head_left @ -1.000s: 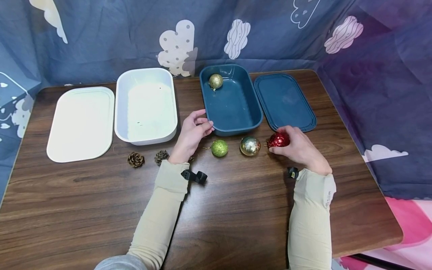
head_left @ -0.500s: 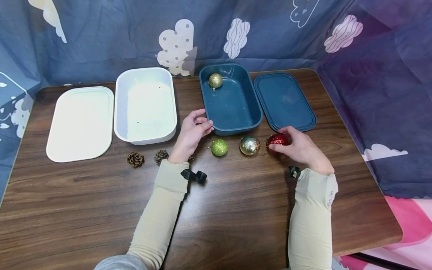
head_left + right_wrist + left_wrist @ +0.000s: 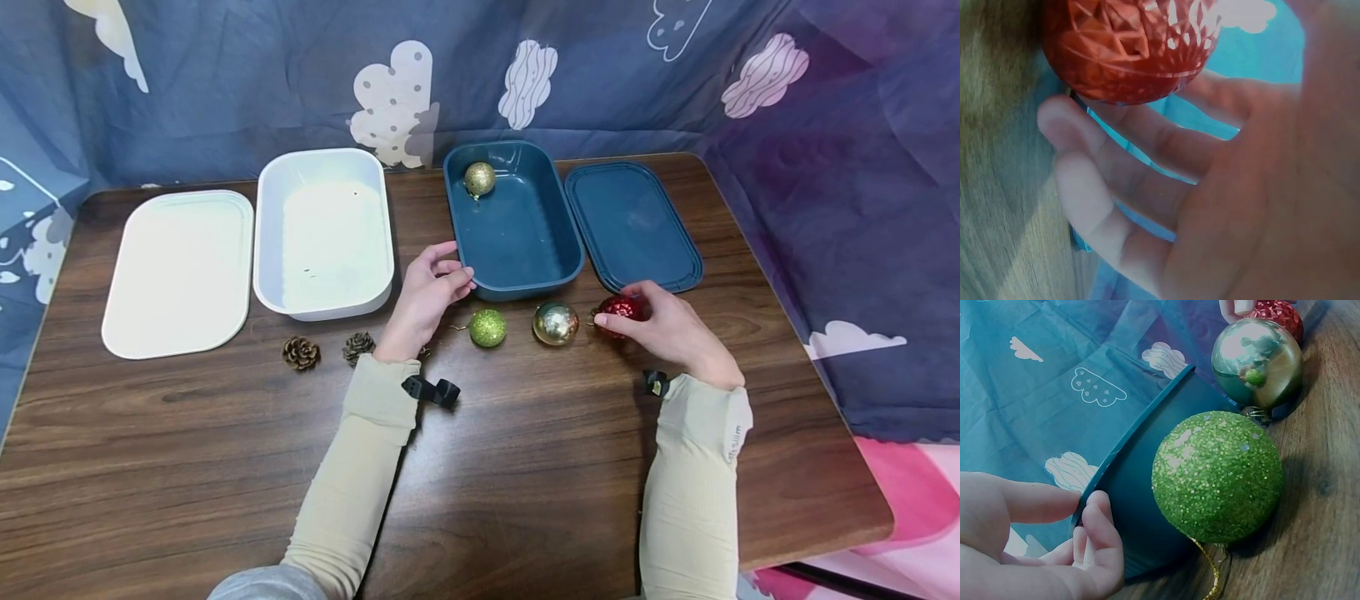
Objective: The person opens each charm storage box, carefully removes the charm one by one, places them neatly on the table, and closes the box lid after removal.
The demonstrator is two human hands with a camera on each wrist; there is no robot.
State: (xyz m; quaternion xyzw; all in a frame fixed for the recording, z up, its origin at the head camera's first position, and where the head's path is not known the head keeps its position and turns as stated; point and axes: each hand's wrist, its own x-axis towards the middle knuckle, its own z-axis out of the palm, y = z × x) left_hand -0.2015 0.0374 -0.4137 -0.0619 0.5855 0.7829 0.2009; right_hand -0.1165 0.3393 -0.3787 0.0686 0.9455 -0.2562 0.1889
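Observation:
My left hand [image 3: 427, 292] pinches the near-left corner of the blue plastic container [image 3: 573, 265], thumb and fingers at the rim in the left wrist view. A glittery gold bauble [image 3: 479, 180] lies inside that container, at its far left. My right hand [image 3: 667, 329] has its thumb and fingers around a red faceted bauble [image 3: 1129, 44] at the table. Left of it are a shiny gold bauble [image 3: 556, 323] and a glittery green bauble [image 3: 1217, 478], lined up along the container's near side. The green one has a gold string.
The blue lid [image 3: 633, 225] lies right of the blue container. To the left stand a white container [image 3: 324, 310] and its flat white lid [image 3: 180, 275]. Two pine cones, one brown [image 3: 302, 353] and one greyer [image 3: 358, 348], lie near my left wrist. A patterned cloth [image 3: 285, 83] hangs behind the table.
My right hand has shifted very slightly at the red bauble, with its thumb a little higher on it. The left hand keeps its place at the container's corner.

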